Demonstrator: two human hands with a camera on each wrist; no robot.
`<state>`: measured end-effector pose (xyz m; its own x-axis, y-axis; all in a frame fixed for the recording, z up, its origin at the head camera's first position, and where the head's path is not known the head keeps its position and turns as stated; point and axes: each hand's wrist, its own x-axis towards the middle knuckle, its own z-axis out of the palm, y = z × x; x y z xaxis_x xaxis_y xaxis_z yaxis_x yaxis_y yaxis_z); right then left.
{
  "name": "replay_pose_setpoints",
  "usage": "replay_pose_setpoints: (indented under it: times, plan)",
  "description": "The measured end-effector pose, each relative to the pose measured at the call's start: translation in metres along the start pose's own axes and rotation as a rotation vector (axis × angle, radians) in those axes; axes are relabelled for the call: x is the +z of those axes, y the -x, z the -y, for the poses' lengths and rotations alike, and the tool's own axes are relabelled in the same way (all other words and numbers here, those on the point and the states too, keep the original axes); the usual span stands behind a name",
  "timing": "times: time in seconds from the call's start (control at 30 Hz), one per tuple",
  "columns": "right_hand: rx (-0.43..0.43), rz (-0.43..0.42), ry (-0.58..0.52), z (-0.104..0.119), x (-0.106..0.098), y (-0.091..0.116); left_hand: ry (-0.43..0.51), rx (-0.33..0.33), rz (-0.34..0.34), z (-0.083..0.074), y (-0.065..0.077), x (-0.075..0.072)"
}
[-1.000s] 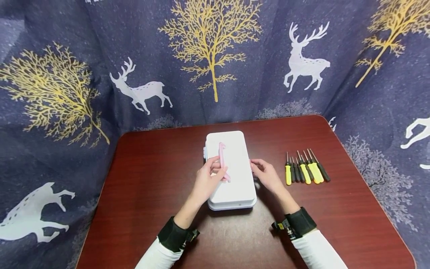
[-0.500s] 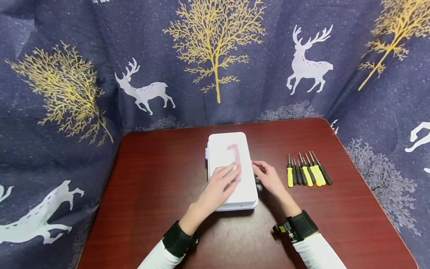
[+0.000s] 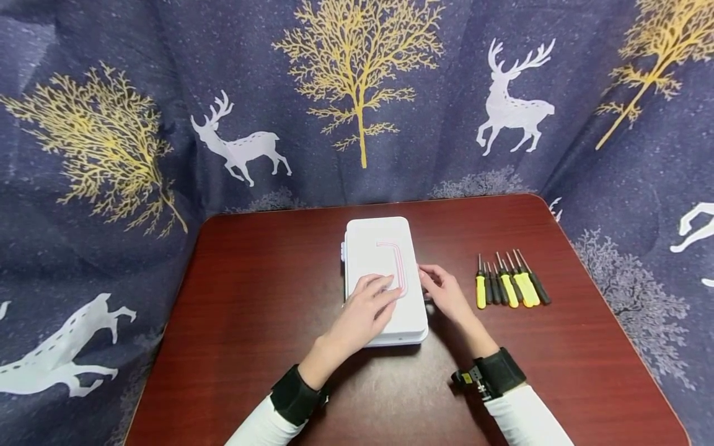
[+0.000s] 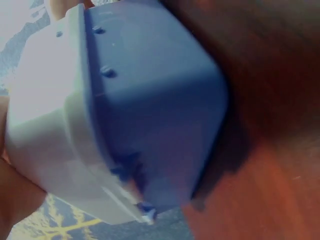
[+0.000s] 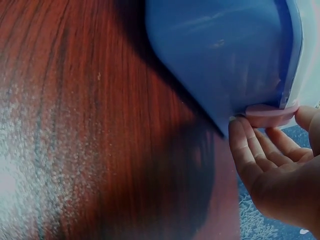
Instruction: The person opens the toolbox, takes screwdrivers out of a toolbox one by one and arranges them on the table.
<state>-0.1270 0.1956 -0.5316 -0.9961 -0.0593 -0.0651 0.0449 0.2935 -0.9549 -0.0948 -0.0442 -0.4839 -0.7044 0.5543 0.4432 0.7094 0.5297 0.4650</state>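
Note:
A storage box with a white lid (image 3: 379, 244) and a blue body (image 5: 215, 55) stands on the table. Its thin pink carrying handle (image 3: 399, 263) lies folded flat toward the lid's right side. My left hand (image 3: 359, 313) rests over the lid, fingers extended, fingertips touching the lower end of the handle. At the box's right side my right hand (image 5: 285, 175) has its thumb on the top and its fingertips at the lower edge of a pink latch (image 5: 270, 116), pinching it. Another latch (image 3: 343, 251) shows on the left side. The box's inside is hidden.
Several screwdrivers (image 3: 507, 285) with yellow or black handles lie in a row to the right of the box. The reddish-brown table (image 3: 268, 272) ends at a curtain (image 3: 312, 179) with deer and trees.
My left hand has swung the pink handle over from left to right and let go of its grip, now resting on it. My right hand stays at the latch.

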Motion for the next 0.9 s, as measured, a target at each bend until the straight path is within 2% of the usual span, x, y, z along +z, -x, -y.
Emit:
replay_pose_setpoints:
  times: [0.13, 0.2, 0.27, 0.37, 0.43, 0.57, 0.7, 0.9]
  plan:
    - [0.009, 0.015, -0.021, -0.011, 0.001, -0.007, 0.16, 0.114, -0.135, 0.01, 0.01, -0.002]
    - [0.004, 0.022, -0.021, -0.01, -0.001, -0.009, 0.187, 0.152, -0.178, 0.015, 0.017, -0.004]
    - [-0.003, 0.027, -0.028, -0.008, -0.003, -0.01, 0.171, 0.144, -0.195, 0.02, 0.025, -0.007]
    - [-0.015, 0.02, -0.045, -0.001, -0.007, -0.015, 0.101, 0.075, -0.194, 0.027, 0.037, -0.012]
    - [-0.022, 0.004, -0.047, 0.006, -0.008, -0.02, 0.074, 0.018, -0.171, 0.03, 0.044, -0.014]
    - [-0.024, -0.023, -0.006, 0.019, -0.01, -0.037, 0.079, -0.059, -0.101, 0.036, 0.053, -0.014]
    - [-0.038, 0.031, 0.019, 0.03, -0.01, -0.055, 0.172, -0.127, -0.037, 0.038, 0.058, -0.011]
    - [-0.151, 0.113, 0.024, 0.034, -0.012, -0.066, 0.35, -0.245, -0.002, 0.042, 0.056, -0.014]
